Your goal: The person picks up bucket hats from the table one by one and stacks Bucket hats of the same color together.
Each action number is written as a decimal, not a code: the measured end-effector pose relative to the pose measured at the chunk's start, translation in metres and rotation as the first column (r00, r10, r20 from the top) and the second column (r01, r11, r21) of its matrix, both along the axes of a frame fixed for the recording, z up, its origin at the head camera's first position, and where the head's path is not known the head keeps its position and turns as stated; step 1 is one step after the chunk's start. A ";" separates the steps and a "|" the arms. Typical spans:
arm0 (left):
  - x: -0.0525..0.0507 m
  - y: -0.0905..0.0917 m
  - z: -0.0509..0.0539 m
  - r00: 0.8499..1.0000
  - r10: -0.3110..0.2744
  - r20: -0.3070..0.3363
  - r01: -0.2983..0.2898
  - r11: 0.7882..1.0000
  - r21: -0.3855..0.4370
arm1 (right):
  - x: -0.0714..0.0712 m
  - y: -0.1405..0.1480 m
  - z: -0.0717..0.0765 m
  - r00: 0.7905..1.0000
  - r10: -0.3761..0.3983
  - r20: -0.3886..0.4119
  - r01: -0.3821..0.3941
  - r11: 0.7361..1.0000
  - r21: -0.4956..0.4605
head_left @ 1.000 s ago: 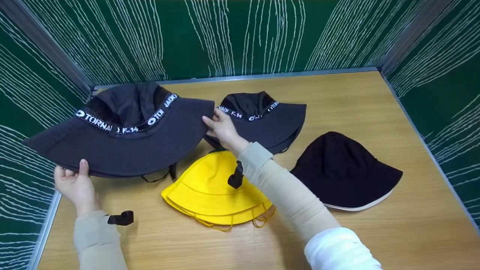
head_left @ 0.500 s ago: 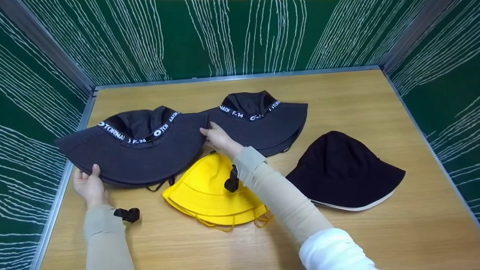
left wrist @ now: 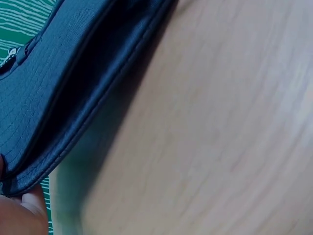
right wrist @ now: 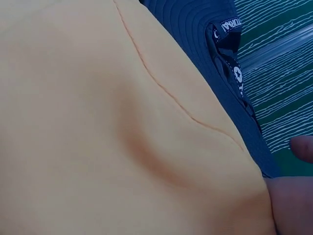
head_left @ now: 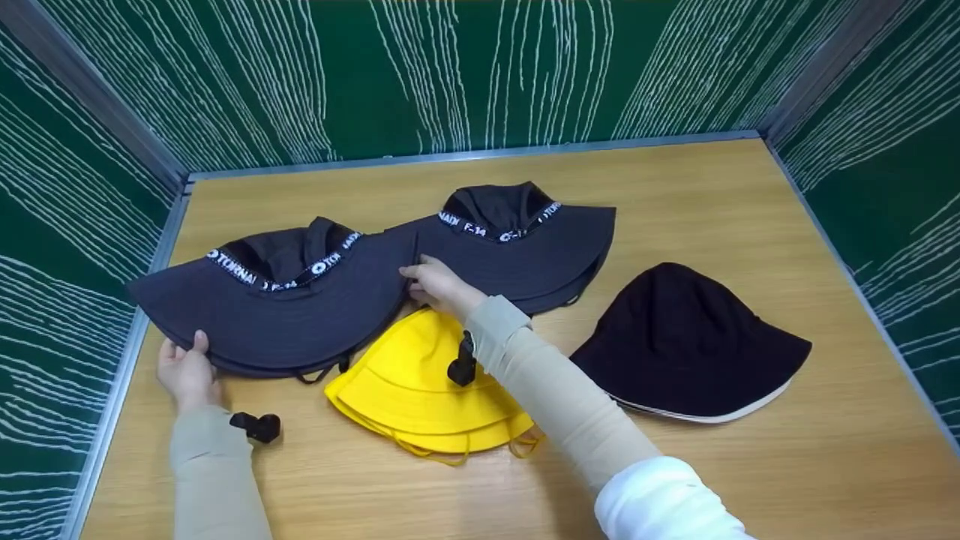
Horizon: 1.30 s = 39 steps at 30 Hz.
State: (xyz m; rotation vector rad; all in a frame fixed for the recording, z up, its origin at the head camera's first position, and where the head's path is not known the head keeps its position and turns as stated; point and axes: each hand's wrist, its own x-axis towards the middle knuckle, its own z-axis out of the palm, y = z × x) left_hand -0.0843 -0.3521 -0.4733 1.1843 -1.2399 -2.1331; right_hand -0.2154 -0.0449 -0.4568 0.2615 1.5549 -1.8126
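Observation:
A dark grey bucket hat [head_left: 300,322] with a white-lettered band lies folded flat at the left of the table. My left hand [head_left: 187,373] pinches its brim at the lower left edge, thumb on top. In the left wrist view the brim's two layers [left wrist: 83,93] part slightly above the table, with the left hand [left wrist: 27,213] at their corner. My right hand [head_left: 439,285] pinches the brim's right end, where it overlaps a second dark grey bucket hat [head_left: 510,262]. Below the right hand lies a yellow bucket hat [head_left: 412,360], partly hidden by the right forearm.
A black bucket hat [head_left: 690,345] with a pale brim edge lies at the right of the wooden table [head_left: 360,495]. Green panels [head_left: 525,75] with white streaks and grey metal edging stand at the back and both sides.
Both hands have lowered the left grey hat to the table, shifting it slightly right and nearer. Its right brim end now meets the second grey hat. The other hats stayed put.

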 end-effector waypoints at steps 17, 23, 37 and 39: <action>0.000 -0.007 -0.014 0.981 -0.078 0.177 0.087 0.995 -0.039 | 0.001 0.006 -0.003 0.995 0.101 0.023 -0.101 0.995 0.025; 0.002 -0.009 -0.014 0.961 -0.139 0.241 0.176 0.974 -0.140 | -0.002 0.007 0.001 1.000 0.011 -0.007 -0.011 1.000 0.012; -0.006 0.024 0.018 0.972 -0.062 0.227 0.138 0.931 -0.337 | 0.002 0.031 0.029 0.983 0.157 -0.095 -0.163 0.985 -0.057; -0.007 0.032 0.025 0.981 -0.059 0.184 0.124 0.923 -0.364 | 0.004 0.037 0.034 0.975 0.179 -0.132 -0.187 0.981 -0.051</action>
